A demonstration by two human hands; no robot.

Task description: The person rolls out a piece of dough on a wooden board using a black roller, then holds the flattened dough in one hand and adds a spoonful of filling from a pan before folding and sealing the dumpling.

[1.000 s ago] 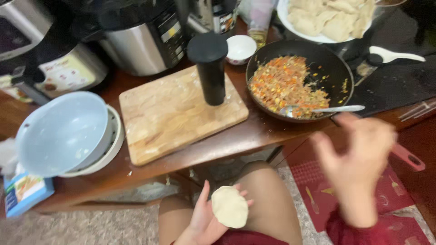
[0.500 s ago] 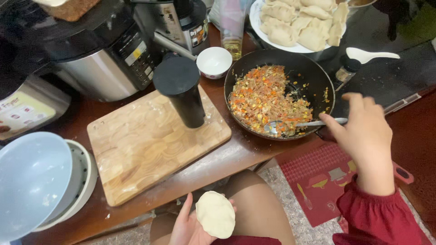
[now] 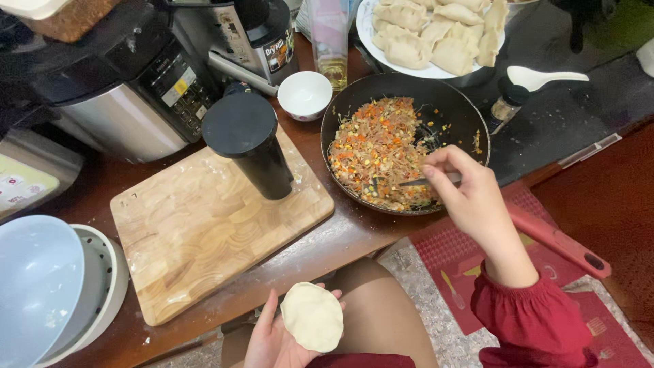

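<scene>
Item: filling station, viewed from above. Left hand [image 3: 272, 337], palm up and open, low over the lap; a round dough wrapper [image 3: 313, 316] lies flat on the palm and fingers, unfilled, cradled with no fingers closed over it. Right hand [image 3: 463, 194], fingers pinched shut around the handle of a metal spoon [image 3: 415, 182], whose bowl dips into the filling [image 3: 375, 150] (shredded, orange and green flecked) in the black frying pan [image 3: 470, 116]; whether the bowl is already loaded cannot be told, as it lies partly under the mix. Step in hand, as judged: scooping filling for the wrapper. Next move calls for a modest spoonful lifted level, carried across the table edge [image 3: 354, 235] and set on the middle of the dough. Surrounding stock: wooden cutting board [image 3: 211, 232] with a black cylinder [image 3: 252, 143] upright on it, small white bowl [image 3: 306, 94], plate of folded dumplings [image 3: 436, 34] behind the pan, white spoon [image 3: 545, 76], cooker [image 3: 116, 102], pale blue bowl [image 3: 34, 286] nested at left. Change from a second ago: the right hand hung open in mid-air, well clear of the pan, with the spoon resting untouched; it now grips the spoon. The wrapper sits in the left palm as before.
</scene>
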